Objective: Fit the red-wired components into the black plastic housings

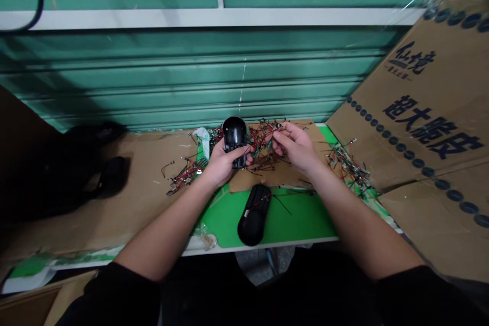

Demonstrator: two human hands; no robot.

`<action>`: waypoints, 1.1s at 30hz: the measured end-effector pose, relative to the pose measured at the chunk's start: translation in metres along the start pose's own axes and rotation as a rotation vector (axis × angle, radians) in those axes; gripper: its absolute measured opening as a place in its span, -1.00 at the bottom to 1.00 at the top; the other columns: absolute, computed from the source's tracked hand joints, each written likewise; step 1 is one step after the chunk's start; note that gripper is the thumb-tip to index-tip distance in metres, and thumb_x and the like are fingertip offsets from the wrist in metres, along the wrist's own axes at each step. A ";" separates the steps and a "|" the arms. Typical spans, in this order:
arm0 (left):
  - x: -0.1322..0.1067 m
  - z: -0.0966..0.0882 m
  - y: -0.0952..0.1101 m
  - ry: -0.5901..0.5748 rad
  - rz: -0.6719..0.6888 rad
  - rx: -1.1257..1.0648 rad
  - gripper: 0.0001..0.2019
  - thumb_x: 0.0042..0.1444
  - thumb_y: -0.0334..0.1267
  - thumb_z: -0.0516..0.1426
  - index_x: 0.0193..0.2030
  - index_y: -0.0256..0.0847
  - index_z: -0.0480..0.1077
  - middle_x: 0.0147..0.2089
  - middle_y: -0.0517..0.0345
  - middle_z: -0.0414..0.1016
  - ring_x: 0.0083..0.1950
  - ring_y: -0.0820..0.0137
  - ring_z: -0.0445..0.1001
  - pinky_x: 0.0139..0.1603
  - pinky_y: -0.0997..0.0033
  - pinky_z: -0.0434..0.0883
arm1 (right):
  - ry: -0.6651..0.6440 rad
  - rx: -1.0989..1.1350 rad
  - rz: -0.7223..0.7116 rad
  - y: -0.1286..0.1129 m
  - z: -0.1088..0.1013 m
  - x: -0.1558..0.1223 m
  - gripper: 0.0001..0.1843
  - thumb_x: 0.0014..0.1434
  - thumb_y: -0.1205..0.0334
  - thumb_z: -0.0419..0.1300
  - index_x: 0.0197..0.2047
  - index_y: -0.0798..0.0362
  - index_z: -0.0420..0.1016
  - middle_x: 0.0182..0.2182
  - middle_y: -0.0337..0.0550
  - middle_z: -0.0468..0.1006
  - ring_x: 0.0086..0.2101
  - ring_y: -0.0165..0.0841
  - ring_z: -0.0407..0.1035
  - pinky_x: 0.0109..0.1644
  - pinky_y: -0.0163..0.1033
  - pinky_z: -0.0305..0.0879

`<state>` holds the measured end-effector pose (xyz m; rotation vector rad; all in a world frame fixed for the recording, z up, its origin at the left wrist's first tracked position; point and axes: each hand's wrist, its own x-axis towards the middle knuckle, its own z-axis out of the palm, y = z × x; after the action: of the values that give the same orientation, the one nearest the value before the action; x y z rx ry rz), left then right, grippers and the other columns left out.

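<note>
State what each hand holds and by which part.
The left hand grips a black oval casing by its lower half; the right hand pinches a thin wire with its fingertips.

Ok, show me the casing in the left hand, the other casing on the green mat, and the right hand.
Casing (234,135) in the left hand (220,165): head view, on its rounded top end.
Other casing (254,219) on the green mat (305,219): head view, on its middle.
Right hand (296,147): head view, on the back of the hand.

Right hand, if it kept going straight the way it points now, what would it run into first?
The tangle of thin red and black wires, which the right hand is practically touching. Just beyond lies the black plastic shell in the left hand, though depth is hard to judge from this view.
</note>
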<state>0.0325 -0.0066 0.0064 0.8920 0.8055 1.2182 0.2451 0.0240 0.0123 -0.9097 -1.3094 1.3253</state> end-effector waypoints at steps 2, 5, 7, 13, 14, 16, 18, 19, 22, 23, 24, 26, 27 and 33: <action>-0.003 0.001 0.003 -0.067 0.000 -0.021 -0.56 -0.07 -0.26 0.48 -0.17 -0.31 0.38 -0.26 0.05 0.60 -0.42 0.40 0.55 -0.38 0.38 0.48 | -0.034 0.008 -0.020 -0.003 0.002 -0.003 -0.57 0.16 -0.11 0.42 -0.17 0.02 0.42 -0.25 -0.16 0.66 -0.48 -0.51 0.31 -0.47 -0.37 0.24; -0.005 0.001 0.005 -0.170 0.000 -0.026 -0.61 -0.05 -0.29 0.46 -0.19 -0.33 0.41 -0.28 0.05 0.59 -0.44 0.39 0.54 -0.40 0.37 0.47 | -0.097 -0.008 -0.023 -0.006 0.005 -0.006 -0.51 0.14 -0.10 0.44 -0.02 0.00 0.45 -0.26 -0.17 0.67 -0.43 -0.46 0.37 -0.45 -0.36 0.26; -0.006 0.000 0.004 -0.189 0.010 -0.029 -0.64 -0.04 -0.29 0.45 -0.21 -0.35 0.42 -0.28 0.05 0.58 -0.45 0.38 0.54 -0.41 0.37 0.46 | -0.109 -0.024 -0.002 -0.006 0.006 -0.008 -0.47 0.12 -0.12 0.45 0.02 0.00 0.49 -0.33 -0.19 0.64 -0.40 -0.43 0.40 -0.46 -0.36 0.25; -0.004 -0.004 0.002 -0.136 -0.018 -0.076 -0.68 -0.03 -0.30 0.45 -0.20 -0.36 0.48 -0.26 0.03 0.58 -0.31 0.32 0.60 -0.30 0.36 0.53 | -0.106 -0.021 0.097 -0.004 0.010 -0.011 -0.50 0.07 -0.15 0.48 -0.11 0.07 0.58 -0.33 -0.17 0.61 -0.39 -0.45 0.42 -0.43 -0.37 0.31; -0.004 -0.004 0.003 -0.132 -0.021 -0.081 -0.68 -0.04 -0.30 0.45 -0.20 -0.37 0.50 -0.26 0.02 0.58 -0.29 0.32 0.61 -0.27 0.35 0.54 | -0.126 -0.032 0.104 -0.004 0.010 -0.011 -0.51 0.09 -0.13 0.47 -0.10 0.07 0.59 -0.32 -0.17 0.62 -0.40 -0.46 0.42 -0.42 -0.37 0.32; -0.005 -0.004 0.004 -0.124 -0.028 -0.085 -0.69 -0.05 -0.30 0.45 -0.21 -0.38 0.51 -0.26 0.01 0.59 -0.28 0.32 0.61 -0.23 0.35 0.55 | -0.181 -0.049 0.117 -0.006 0.010 -0.012 -0.54 0.14 -0.12 0.44 -0.10 0.08 0.58 -0.31 -0.16 0.63 -0.44 -0.49 0.41 -0.42 -0.36 0.33; -0.005 -0.003 0.005 -0.103 -0.027 -0.089 -0.68 -0.07 -0.31 0.45 -0.21 -0.38 0.52 -0.27 0.01 0.60 -0.27 0.33 0.61 -0.22 0.36 0.55 | -0.240 -0.065 0.129 -0.008 0.009 -0.014 -0.56 0.18 -0.12 0.41 -0.13 0.08 0.55 -0.34 -0.16 0.63 -0.47 -0.48 0.42 -0.43 -0.34 0.33; -0.005 -0.003 0.006 -0.088 -0.025 -0.092 -0.68 -0.07 -0.31 0.45 -0.21 -0.37 0.52 -0.27 0.01 0.60 -0.28 0.34 0.61 -0.21 0.37 0.55 | -0.262 -0.076 0.131 -0.009 0.009 -0.015 -0.57 0.18 -0.11 0.42 -0.15 0.08 0.54 -0.38 -0.18 0.62 -0.49 -0.47 0.42 -0.44 -0.33 0.34; -0.003 -0.003 0.006 -0.061 -0.009 -0.098 -0.70 -0.06 -0.32 0.45 -0.22 -0.38 0.52 -0.28 0.02 0.60 -0.32 0.36 0.59 -0.25 0.39 0.53 | -0.291 -0.111 0.134 -0.013 0.006 -0.017 -0.59 0.14 -0.07 0.46 -0.16 0.07 0.54 -0.49 -0.24 0.59 -0.51 -0.44 0.45 -0.41 -0.29 0.40; -0.002 -0.003 0.006 -0.057 -0.007 -0.099 -0.70 -0.06 -0.31 0.45 -0.23 -0.39 0.52 -0.29 0.02 0.60 -0.33 0.37 0.59 -0.27 0.40 0.53 | -0.286 -0.115 0.135 -0.013 0.005 -0.018 -0.59 0.13 -0.06 0.47 -0.16 0.07 0.55 -0.51 -0.24 0.59 -0.51 -0.43 0.45 -0.41 -0.28 0.42; -0.002 -0.004 0.006 -0.051 -0.005 -0.101 -0.70 -0.06 -0.30 0.45 -0.23 -0.39 0.53 -0.28 0.02 0.60 -0.35 0.38 0.59 -0.28 0.41 0.52 | -0.278 -0.114 0.135 -0.014 0.004 -0.018 -0.58 0.12 -0.07 0.47 -0.16 0.08 0.56 -0.50 -0.23 0.59 -0.52 -0.42 0.46 -0.41 -0.27 0.43; 0.000 -0.004 0.007 -0.030 -0.006 -0.100 -0.70 -0.06 -0.30 0.45 -0.23 -0.40 0.53 -0.27 0.01 0.61 -0.36 0.38 0.59 -0.30 0.41 0.52 | -0.251 -0.101 0.126 -0.015 0.003 -0.017 -0.55 0.13 -0.09 0.46 -0.11 0.10 0.59 -0.47 -0.20 0.62 -0.53 -0.42 0.47 -0.43 -0.25 0.43; 0.000 -0.005 0.007 -0.018 -0.008 -0.096 -0.69 -0.06 -0.30 0.45 -0.23 -0.40 0.53 -0.26 0.00 0.62 -0.36 0.38 0.59 -0.30 0.41 0.52 | -0.234 -0.092 0.110 -0.015 0.003 -0.017 -0.53 0.14 -0.08 0.45 -0.06 0.10 0.59 -0.45 -0.19 0.62 -0.53 -0.42 0.47 -0.43 -0.25 0.43; 0.000 -0.004 0.008 -0.035 -0.020 -0.072 -0.69 -0.04 -0.30 0.43 -0.21 -0.36 0.48 -0.24 -0.01 0.63 -0.37 0.36 0.60 -0.29 0.36 0.54 | -0.084 -0.030 0.003 -0.019 0.004 -0.013 -0.58 0.13 -0.02 0.48 -0.08 0.05 0.54 -0.41 -0.21 0.63 -0.52 -0.44 0.47 -0.48 -0.31 0.36</action>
<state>0.0253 -0.0055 0.0113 0.8428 0.7367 1.2037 0.2464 0.0084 0.0302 -0.8859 -1.3961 1.3618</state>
